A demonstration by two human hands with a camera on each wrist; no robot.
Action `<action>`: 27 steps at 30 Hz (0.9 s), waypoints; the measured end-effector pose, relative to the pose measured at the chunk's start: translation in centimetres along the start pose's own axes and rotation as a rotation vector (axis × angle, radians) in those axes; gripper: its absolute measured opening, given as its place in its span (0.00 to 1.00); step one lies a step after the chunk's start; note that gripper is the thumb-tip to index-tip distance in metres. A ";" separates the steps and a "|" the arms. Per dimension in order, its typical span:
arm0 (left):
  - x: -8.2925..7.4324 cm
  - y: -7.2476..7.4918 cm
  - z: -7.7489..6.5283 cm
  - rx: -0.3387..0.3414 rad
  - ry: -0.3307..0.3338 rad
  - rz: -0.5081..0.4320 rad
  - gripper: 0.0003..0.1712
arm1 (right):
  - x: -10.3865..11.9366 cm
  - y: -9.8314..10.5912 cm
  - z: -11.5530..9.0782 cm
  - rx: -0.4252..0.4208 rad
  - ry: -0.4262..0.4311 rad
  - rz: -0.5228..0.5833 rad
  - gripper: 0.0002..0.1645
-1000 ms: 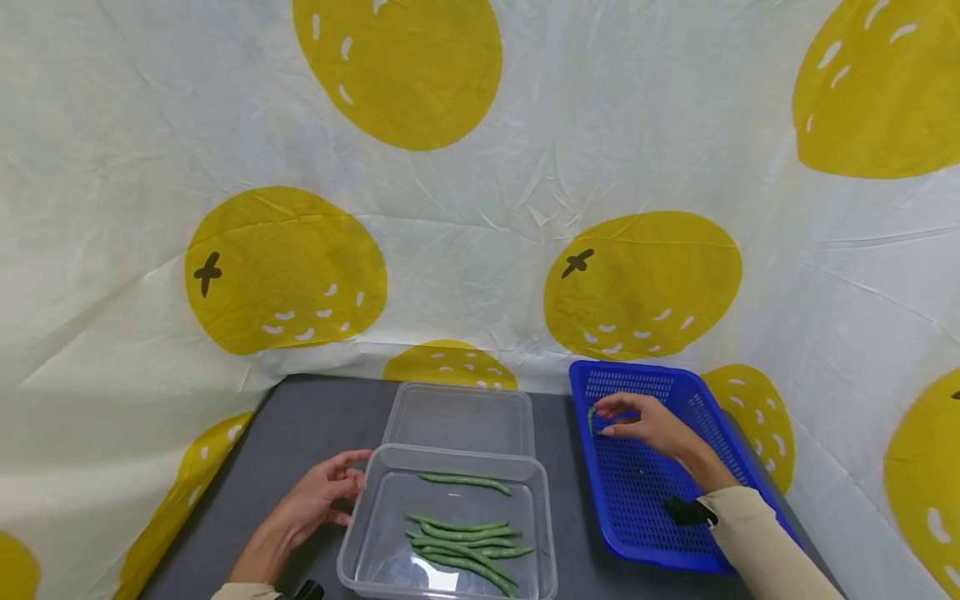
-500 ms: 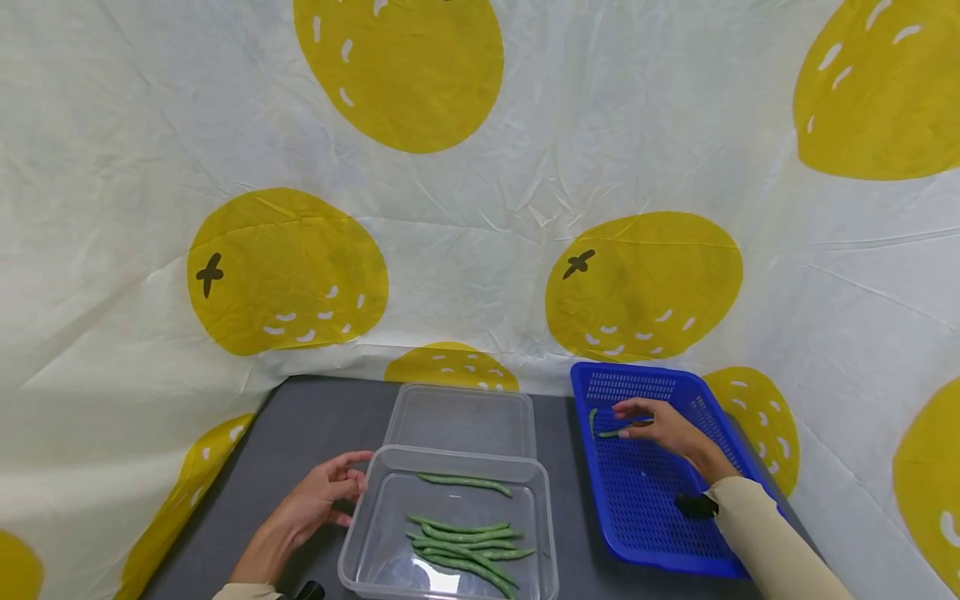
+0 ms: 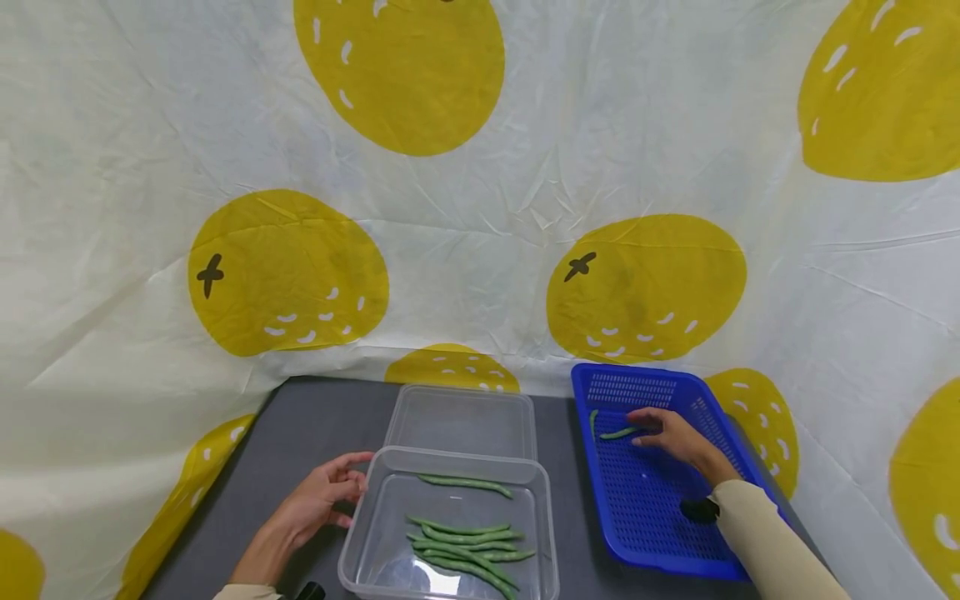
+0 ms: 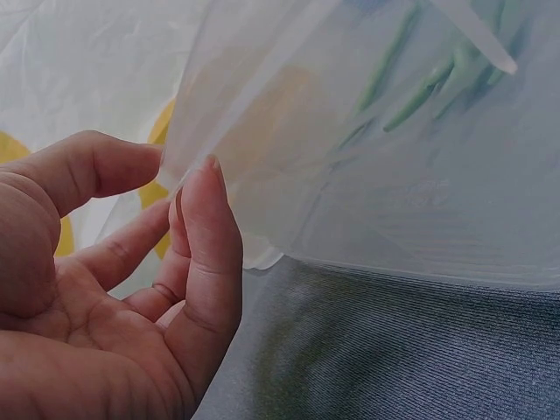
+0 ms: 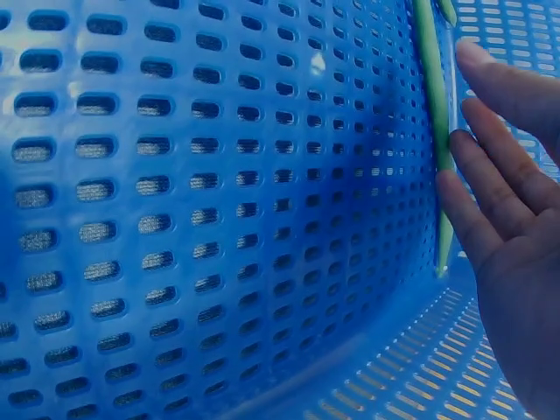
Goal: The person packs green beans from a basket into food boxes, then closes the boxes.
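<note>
My right hand (image 3: 671,437) hovers inside the blue plastic basket (image 3: 600,508), fingers loosely extended and apart. Just left of its fingertips a green bean (image 3: 618,433) lies on the basket floor; another bean (image 3: 593,422) lies by the left wall. In the right wrist view, fingertips come close to or touch a bean (image 5: 435,96); contact is unclear. My left hand (image 3: 318,496) rests relaxed fingers against the left side of a clear plastic container (image 3: 546,533). Several green beans (image 3: 465,550) form a loose pile in that container, with one bean (image 3: 465,482) separate near its back wall.
Behind the container lies a flat clear lid (image 3: 461,417) on the dark grey tabletop (image 3: 330,417). A white curtain with yellow fruit prints (image 3: 465,275) closes off the back and sides. The basket stands at the right, apart from the container.
My right hand has moved right and slightly nearer inside the basket, away from the left wall, exposing more of the second bean. The left hand and container stay put.
</note>
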State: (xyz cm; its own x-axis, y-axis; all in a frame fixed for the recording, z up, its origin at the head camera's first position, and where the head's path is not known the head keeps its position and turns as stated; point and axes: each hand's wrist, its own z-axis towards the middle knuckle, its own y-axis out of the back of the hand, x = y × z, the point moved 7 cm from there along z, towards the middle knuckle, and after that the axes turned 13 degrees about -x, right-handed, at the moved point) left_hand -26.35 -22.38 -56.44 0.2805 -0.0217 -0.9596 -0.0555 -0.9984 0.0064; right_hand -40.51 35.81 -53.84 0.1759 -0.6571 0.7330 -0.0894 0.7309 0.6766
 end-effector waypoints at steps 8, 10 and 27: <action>0.2 0.1 0.0 -0.008 -0.005 0.005 0.37 | 0.4 0.2 -0.4 -0.049 0.045 -0.077 0.27; 0.2 0.1 0.0 -0.006 -0.006 0.004 0.37 | 0.2 0.2 -0.5 -0.059 0.034 -0.117 0.28; 0.4 -0.2 -0.2 -0.002 -0.014 0.011 0.37 | -1.0 0.3 -0.9 -0.082 -0.019 -0.237 0.24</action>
State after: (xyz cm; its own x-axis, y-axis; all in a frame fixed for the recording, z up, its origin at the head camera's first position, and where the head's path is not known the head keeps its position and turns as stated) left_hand -26.08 -22.19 -56.74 0.2662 -0.0319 -0.9634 -0.0568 -0.9982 0.0174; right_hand -39.85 36.81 -54.42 0.1644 -0.8146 0.5563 0.0320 0.5680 0.8224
